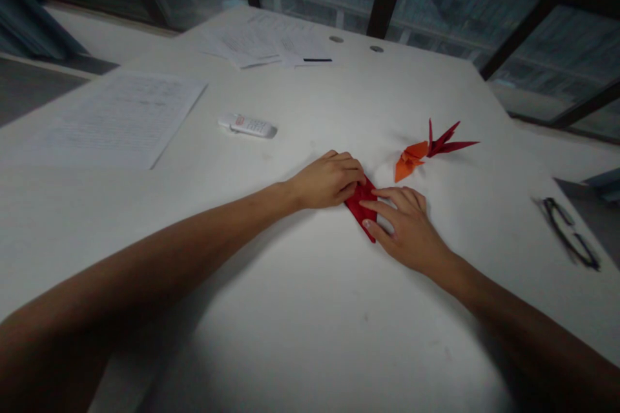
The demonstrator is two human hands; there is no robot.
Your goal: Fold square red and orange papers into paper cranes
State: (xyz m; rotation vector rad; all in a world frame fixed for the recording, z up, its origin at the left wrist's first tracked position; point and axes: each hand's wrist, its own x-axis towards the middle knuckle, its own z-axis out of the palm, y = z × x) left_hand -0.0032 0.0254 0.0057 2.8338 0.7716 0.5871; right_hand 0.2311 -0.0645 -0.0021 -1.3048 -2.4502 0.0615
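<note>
A folded piece of red paper [365,202], narrow and pointed at its near end, lies slanted on the white table [300,310]. My left hand [327,181] is closed on its upper left part, with curled fingers covering that end. From the right, my right hand [404,222] touches the paper with spread fingertips; the thumb rests near the lower edge, and gaps show between the fingers. Just beyond the right hand stand two folded paper figures, an orange one [411,159] and a dark red one [446,144] with several long points, touching or overlapping.
A white marker-like object with printing [247,125] lies beyond my left forearm. Printed sheets [126,116] lie at left, more papers [271,42] and a thin black stick [318,60] farther back. Black-framed glasses [571,232] sit near the right edge. Windows line the far side.
</note>
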